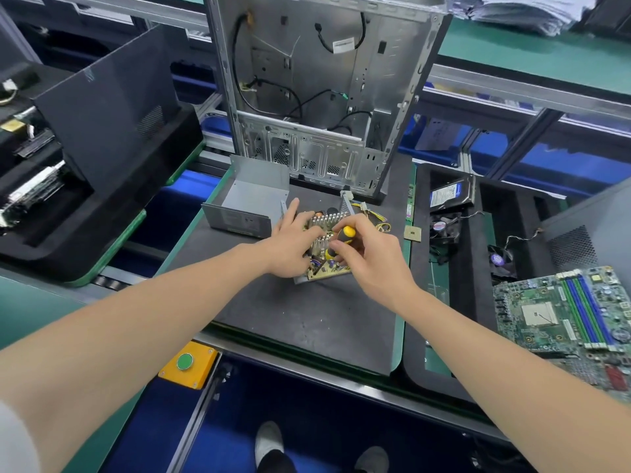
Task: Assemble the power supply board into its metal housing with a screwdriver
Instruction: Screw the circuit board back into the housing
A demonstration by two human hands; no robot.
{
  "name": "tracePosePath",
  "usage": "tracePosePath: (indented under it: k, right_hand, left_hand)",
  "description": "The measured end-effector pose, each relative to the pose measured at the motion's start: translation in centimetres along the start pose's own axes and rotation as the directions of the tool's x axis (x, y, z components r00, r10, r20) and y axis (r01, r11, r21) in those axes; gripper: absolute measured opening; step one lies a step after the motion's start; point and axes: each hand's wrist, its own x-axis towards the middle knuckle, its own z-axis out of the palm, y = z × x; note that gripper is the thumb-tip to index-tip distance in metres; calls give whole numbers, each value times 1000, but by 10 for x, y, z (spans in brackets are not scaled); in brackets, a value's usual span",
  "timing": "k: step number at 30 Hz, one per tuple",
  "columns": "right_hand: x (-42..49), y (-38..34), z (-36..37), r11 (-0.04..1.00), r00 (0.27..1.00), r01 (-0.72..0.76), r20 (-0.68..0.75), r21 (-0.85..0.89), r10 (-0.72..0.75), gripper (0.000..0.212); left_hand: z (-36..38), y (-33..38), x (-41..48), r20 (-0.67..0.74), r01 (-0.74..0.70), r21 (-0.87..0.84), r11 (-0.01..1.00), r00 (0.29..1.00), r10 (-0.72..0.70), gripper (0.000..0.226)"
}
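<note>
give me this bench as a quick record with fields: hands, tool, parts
left hand: rests on the left side of the yellowish power supply board with finned heatsinks
right hand: grips the yellow-and-black screwdriver, tip at the board's near edge
housing: open grey metal shell on the black mat, left of the board
behind: upright silver computer case, side open
far right: green motherboard

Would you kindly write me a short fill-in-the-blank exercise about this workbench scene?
1. The right hand holds a yellow-and-black ____.
2. The round button on the orange box is ____.
3. The open grey metal housing lies ____ of the brown power supply board.
Missing: screwdriver; green; left.
</note>
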Motion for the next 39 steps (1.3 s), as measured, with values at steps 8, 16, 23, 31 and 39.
tracePosePath:
  k: [8, 16, 23, 31, 39]
  right_hand:
    - [2, -2, 7, 999, 999, 19, 52, -39, -17, 16]
    - [4, -1, 7, 998, 997, 19, 74, -55, -15, 15]
    - [8, -1, 9, 996, 995, 29, 94, -88, -21, 15]
    - [16, -1, 9, 987, 987, 83, 147, -138, -63, 17]
    - [33, -9, 8, 931, 977, 148, 196, -335, -85, 26]
  left_hand:
    - [2, -2, 2, -1, -8, 14, 1000, 1000, 8, 64]
    - [4, -5, 4, -5, -11, -3, 1000, 1000, 11, 70]
    - [3, -4, 3, -8, -9, 13, 1000, 1000, 9, 70]
    - [1, -3, 2, -3, -18, 17, 1000, 1000, 19, 71]
    - [-3, -12, -4, -47, -109, -297, 949, 994, 99, 73]
